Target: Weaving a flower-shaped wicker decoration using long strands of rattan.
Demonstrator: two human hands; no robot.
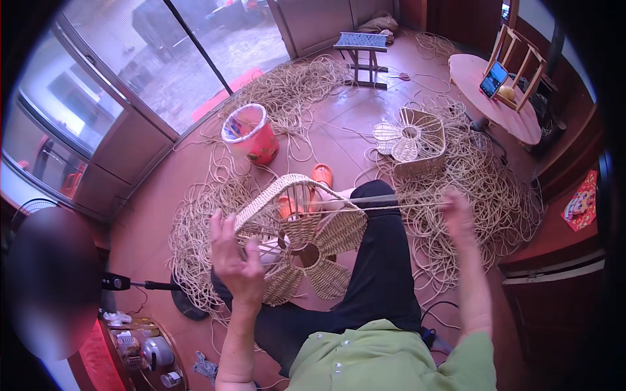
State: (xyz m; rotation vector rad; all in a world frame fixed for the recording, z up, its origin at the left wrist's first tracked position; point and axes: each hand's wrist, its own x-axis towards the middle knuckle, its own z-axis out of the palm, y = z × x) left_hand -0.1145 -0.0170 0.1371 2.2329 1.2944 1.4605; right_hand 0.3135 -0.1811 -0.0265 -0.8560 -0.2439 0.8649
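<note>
Taking all bearings from the woven flower piece point(310, 229), which is sitting over my legs point(385, 267), between my two hands. Left of it, a tangled heap of cord point(195, 238) is spreading out. At its left edge, my left hand point(240, 264) is resting by the arched rim point(282, 185): fingers are pointing up, thumb is standing apart; I cannot tell whether they are gripping the rim or only steadying it. Beyond it, a little leftward, a red bucket point(264, 150) with a pale edge is standing. Just past its arch, orange slippers point(321, 174) are showing. The piece itself is showing filled petals point(340, 236), with bare spokes point(301, 197) lying open under the arch. Past its right side a strand point(420, 206) is running out, looking taut, to my right hand point(460, 218), well apart from it; that hand is blurring, but its fingers are appearing closed on the strand. Beyond it rightward, a second basket point(417, 168) is sitting among a bigger cord heap point(482, 195).

Judging the step: this is looking like weaving, the strand being tensioned against the piece. Next move, I reckon, is calling for a steady left hold and a strand without slack.
</note>
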